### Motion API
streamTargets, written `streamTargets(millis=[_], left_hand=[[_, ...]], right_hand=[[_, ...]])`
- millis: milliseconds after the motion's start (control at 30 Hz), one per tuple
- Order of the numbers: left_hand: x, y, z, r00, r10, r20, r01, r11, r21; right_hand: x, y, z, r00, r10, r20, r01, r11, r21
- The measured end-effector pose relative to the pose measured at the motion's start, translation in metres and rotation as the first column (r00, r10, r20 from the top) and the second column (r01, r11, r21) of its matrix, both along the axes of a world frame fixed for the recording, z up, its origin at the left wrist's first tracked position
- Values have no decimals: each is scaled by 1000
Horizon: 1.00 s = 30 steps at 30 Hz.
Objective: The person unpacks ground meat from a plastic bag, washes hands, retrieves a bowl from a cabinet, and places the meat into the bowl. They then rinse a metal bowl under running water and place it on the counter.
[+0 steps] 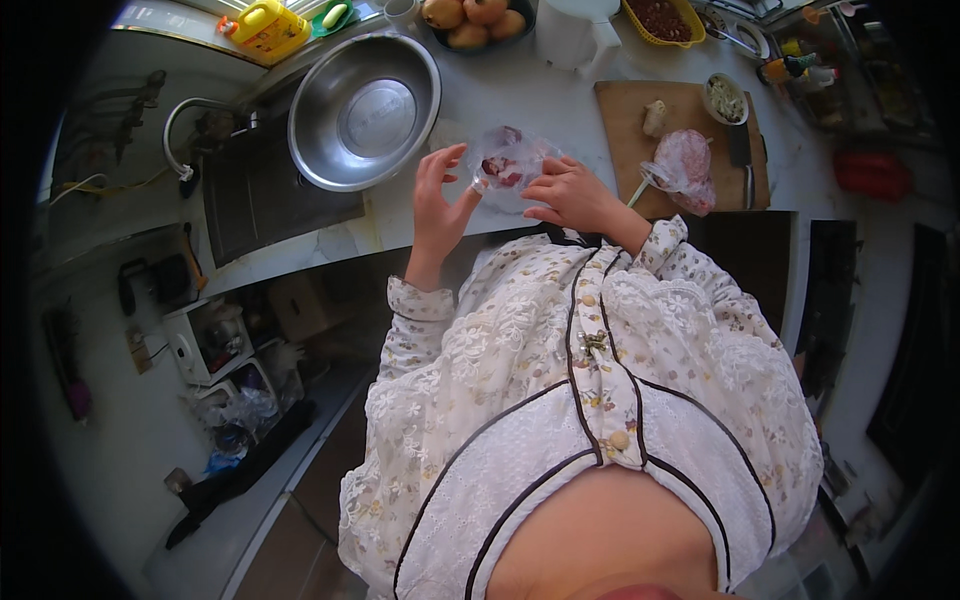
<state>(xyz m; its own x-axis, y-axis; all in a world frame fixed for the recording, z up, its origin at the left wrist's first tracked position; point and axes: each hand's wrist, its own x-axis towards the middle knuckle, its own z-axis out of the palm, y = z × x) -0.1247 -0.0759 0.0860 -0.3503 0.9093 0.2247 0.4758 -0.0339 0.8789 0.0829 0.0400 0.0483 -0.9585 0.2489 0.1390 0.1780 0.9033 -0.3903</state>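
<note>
A clear plastic bag with dark red meat pieces lies on the pale countertop. My left hand is at the bag's left side, fingers spread and curved, with the thumb touching or close to the plastic. On the right side, my right hand has its fingertips on the plastic; whether they pinch it is hard to tell. Right of my hands, a second plastic bag with pink meat rests on a wooden cutting board, beside a piece of ginger root and a cleaver.
A large steel basin stands at the left, partly over the dark sink with its curved faucet. Along the back are a bowl of round fruit, a white pitcher and a yellow basket. A small bowl sits on the board's corner.
</note>
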Motion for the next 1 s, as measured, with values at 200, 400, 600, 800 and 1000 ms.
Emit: streamTargets(millis=[200, 400, 600, 800, 1000], left_hand=[[-12, -10, -21, 990, -70, 126, 71, 997, -6], [-14, 8, -34, 831, 88, 549, -67, 996, -58], [-10, 13, -15, 698, -14, 716, 18, 1000, 2], [-7, 10, -10, 693, -47, 719, 115, 992, -47], [-7, 11, -6, 708, -36, 705, 81, 996, -31]], right_hand=[[24, 26, -7, 921, -194, 337, 150, 977, 153], [25, 29, -23, 938, -319, 134, 299, 942, 150], [16, 34, -11, 660, -722, -208, 680, 691, -244], [6, 9, -2, 593, -776, -215, 654, 620, -434], [13, 6, -17, 759, -625, -181, 650, 739, 177]])
